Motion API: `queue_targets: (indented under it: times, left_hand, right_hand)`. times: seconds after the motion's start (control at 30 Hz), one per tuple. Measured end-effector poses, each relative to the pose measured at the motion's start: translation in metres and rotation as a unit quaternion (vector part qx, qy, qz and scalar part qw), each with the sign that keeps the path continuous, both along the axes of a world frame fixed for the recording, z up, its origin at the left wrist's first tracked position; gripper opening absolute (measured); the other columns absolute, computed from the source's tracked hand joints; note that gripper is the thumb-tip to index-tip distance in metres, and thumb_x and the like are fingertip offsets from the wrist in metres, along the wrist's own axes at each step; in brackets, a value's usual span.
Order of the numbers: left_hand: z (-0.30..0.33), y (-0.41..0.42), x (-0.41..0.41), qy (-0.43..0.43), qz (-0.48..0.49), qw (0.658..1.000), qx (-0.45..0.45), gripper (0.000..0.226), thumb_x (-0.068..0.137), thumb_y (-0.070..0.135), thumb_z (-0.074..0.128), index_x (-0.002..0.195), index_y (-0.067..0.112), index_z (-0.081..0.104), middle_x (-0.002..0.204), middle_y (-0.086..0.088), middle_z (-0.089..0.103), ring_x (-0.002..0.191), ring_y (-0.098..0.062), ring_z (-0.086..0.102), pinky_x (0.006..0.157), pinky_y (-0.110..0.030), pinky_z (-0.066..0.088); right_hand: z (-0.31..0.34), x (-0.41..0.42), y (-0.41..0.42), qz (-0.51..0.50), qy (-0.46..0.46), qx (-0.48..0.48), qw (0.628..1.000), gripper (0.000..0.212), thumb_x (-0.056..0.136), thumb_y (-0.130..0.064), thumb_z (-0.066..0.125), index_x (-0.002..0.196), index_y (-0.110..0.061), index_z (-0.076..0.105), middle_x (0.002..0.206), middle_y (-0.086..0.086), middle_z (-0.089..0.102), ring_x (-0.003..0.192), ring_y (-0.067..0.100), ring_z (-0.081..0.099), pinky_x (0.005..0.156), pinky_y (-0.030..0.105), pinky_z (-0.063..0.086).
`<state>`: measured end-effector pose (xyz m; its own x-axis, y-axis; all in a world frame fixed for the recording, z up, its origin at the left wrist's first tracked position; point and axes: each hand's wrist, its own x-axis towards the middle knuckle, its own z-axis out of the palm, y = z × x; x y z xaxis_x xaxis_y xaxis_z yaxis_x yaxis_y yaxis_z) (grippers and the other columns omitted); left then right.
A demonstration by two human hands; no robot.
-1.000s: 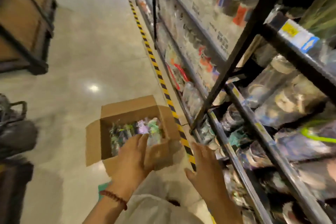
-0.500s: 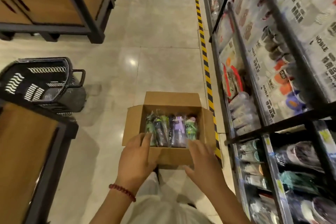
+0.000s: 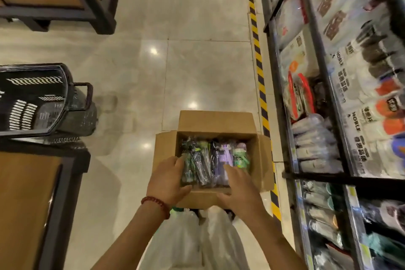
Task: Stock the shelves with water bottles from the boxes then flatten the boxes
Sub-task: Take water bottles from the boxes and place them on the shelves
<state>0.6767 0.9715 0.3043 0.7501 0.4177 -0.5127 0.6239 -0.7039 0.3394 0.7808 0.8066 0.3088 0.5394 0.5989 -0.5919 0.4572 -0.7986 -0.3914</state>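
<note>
- Head view: the left hand [image 3: 167, 184] is half open, its fingers resting on the dark wrapped bottle at the left of the row, thumb at the near edge of the cardboard box [image 3: 215, 124]; it does not clamp anything.
- The right hand [image 3: 238, 190] is spread open, fingertips on the purple bottle [image 3: 225, 156].
- The water bottles [image 3: 213, 160] are wrapped in clear plastic and lie side by side.
- The box stands open on the tiled floor [image 3: 197, 68], beside the shelves [image 3: 324, 85], just ahead of both hands.
</note>
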Motion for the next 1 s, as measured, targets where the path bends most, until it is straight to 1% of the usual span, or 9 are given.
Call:
queue_targets:
  times: [0.23, 0.33, 0.47, 0.6, 0.7, 0.8, 0.87, 0.97, 1.0]
  left_hand:
    - [-0.141, 0.018, 0.035, 0.109, 0.028, 0.993, -0.048, 0.067, 0.081, 0.038, 0.069, 0.137, 0.021, 0.035, 0.131, -0.001, 0.048, 0.116, -0.019, 0.048, 0.092, -0.029, 0.045]
    - [-0.223, 0.02, 0.044, 0.162, 0.041, 0.984, -0.063, 0.072, 0.077, 0.042, 0.072, 0.136, 0.021, 0.035, 0.129, -0.002, 0.048, 0.115, -0.022, 0.049, 0.093, -0.033, 0.046]
    - [-0.328, 0.014, 0.055, 0.225, 0.041, 0.97, -0.084, 0.071, 0.076, 0.042, 0.073, 0.133, 0.019, 0.038, 0.13, -0.006, 0.047, 0.116, -0.026, 0.049, 0.095, -0.037, 0.046]
    - [-0.42, -0.002, 0.068, 0.27, 0.076, 0.953, -0.112, 0.074, 0.078, 0.039, 0.072, 0.137, 0.018, 0.033, 0.132, -0.008, 0.048, 0.117, -0.027, 0.05, 0.096, -0.04, 0.047]
    - [-0.473, -0.016, 0.076, 0.282, 0.194, 0.926, -0.162, 0.087, 0.076, 0.038, 0.074, 0.144, 0.015, 0.026, 0.134, -0.011, 0.049, 0.112, -0.026, 0.056, 0.093, -0.037, 0.049]
    - [-0.515, -0.026, 0.085, 0.267, 0.346, 0.868, -0.234, 0.11, 0.068, 0.047, 0.077, 0.15, 0.012, 0.013, 0.143, -0.014, 0.041, 0.105, -0.024, 0.056, 0.082, -0.034, 0.052]
    - [-0.535, -0.032, 0.088, 0.244, 0.418, 0.836, -0.259, 0.12, 0.064, 0.052, 0.077, 0.15, 0.013, 0.003, 0.147, -0.016, 0.034, 0.117, -0.028, 0.051, 0.091, -0.036, 0.049]
    - [-0.554, -0.041, 0.092, 0.196, 0.467, 0.831, -0.229, 0.117, 0.07, 0.049, 0.076, 0.15, 0.013, 0.0, 0.153, -0.013, 0.026, 0.113, -0.024, 0.053, 0.095, -0.038, 0.042]
    - [-0.559, -0.044, 0.092, 0.179, 0.484, 0.83, -0.212, 0.114, 0.07, 0.047, 0.077, 0.15, 0.012, 0.003, 0.153, -0.012, 0.027, 0.12, -0.025, 0.05, 0.099, -0.04, 0.04]
  right_hand:
    - [-0.139, 0.049, 0.024, 0.023, 0.061, -0.072, 0.995, 0.065, 0.088, -0.031, 0.063, 0.142, -0.016, 0.031, 0.141, 0.005, 0.039, 0.129, 0.023, 0.037, 0.102, 0.03, 0.034]
    - [-0.229, 0.069, 0.028, -0.007, 0.088, -0.078, 0.993, 0.071, 0.085, -0.028, 0.067, 0.144, -0.014, 0.031, 0.139, 0.009, 0.041, 0.126, 0.025, 0.041, 0.099, 0.034, 0.04]
    - [-0.347, 0.083, 0.022, -0.047, 0.116, -0.109, 0.986, 0.066, 0.078, -0.025, 0.073, 0.134, -0.012, 0.04, 0.122, 0.013, 0.051, 0.11, 0.03, 0.052, 0.088, 0.036, 0.048]
    - [-0.441, 0.091, -0.002, -0.101, 0.093, -0.123, 0.983, 0.072, 0.074, -0.026, 0.076, 0.133, -0.009, 0.038, 0.118, 0.017, 0.051, 0.108, 0.036, 0.051, 0.085, 0.038, 0.048]
    - [-0.493, 0.097, -0.02, -0.131, 0.076, -0.154, 0.977, 0.082, 0.078, -0.027, 0.073, 0.142, -0.003, 0.027, 0.134, 0.021, 0.042, 0.123, 0.037, 0.039, 0.096, 0.038, 0.038]
    - [-0.531, 0.098, -0.027, -0.173, 0.065, -0.13, 0.974, 0.089, 0.08, -0.037, 0.072, 0.143, 0.002, 0.023, 0.137, 0.023, 0.04, 0.127, 0.037, 0.037, 0.099, 0.038, 0.036]
    - [-0.548, 0.093, -0.025, -0.195, 0.04, -0.118, 0.973, 0.096, 0.077, -0.045, 0.072, 0.144, 0.002, 0.022, 0.136, 0.022, 0.041, 0.126, 0.035, 0.038, 0.099, 0.036, 0.036]
    - [-0.564, 0.08, -0.014, -0.235, 0.001, -0.11, 0.966, 0.114, 0.067, -0.053, 0.077, 0.145, 0.006, 0.019, 0.139, 0.024, 0.038, 0.128, 0.035, 0.036, 0.103, 0.035, 0.031]
    - [-0.568, 0.076, -0.01, -0.254, -0.012, -0.104, 0.962, 0.118, 0.064, -0.054, 0.078, 0.145, 0.007, 0.017, 0.14, 0.025, 0.037, 0.128, 0.036, 0.035, 0.104, 0.036, 0.029]
